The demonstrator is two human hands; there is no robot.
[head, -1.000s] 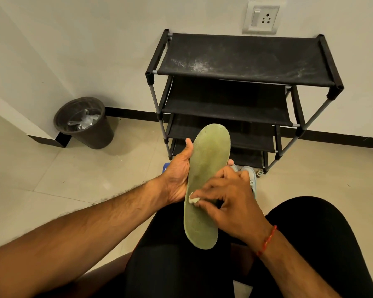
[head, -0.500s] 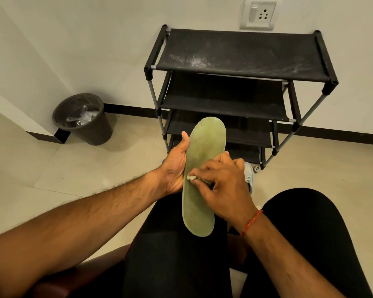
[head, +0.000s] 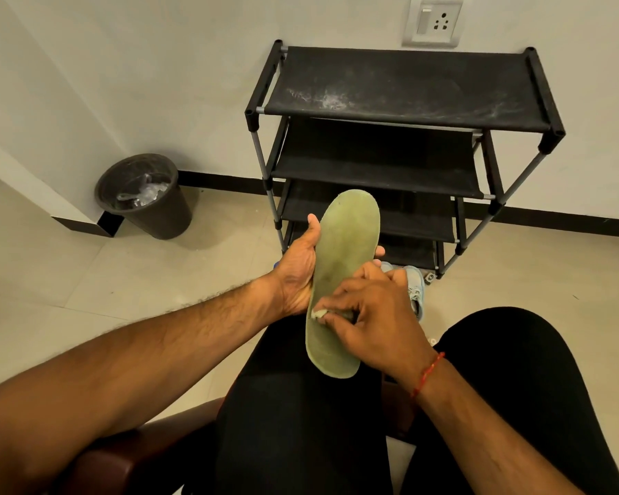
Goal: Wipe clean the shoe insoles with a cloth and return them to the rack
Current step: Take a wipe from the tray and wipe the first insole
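Note:
A long green insole (head: 347, 241) stands tilted over my lap, toe end pointing away. My left hand (head: 297, 271) grips its left edge, thumb on the near face and fingertips showing past the right edge. My right hand (head: 368, 316) pinches a small whitish cloth (head: 318, 314) and presses it on the insole's lower half. The black shoe rack (head: 404, 91) stands against the wall just beyond, its fabric shelves bare and the top one dusty.
A dark waste bin (head: 143, 196) with clear plastic inside stands on the floor at the left by the wall corner. A light blue shoe (head: 413, 285) lies on the tiles below the rack. My black-clad knees fill the lower view.
My right hand with the cloth slid up the insole, then back down toward its left edge. The left hand keeps its grip on the insole.

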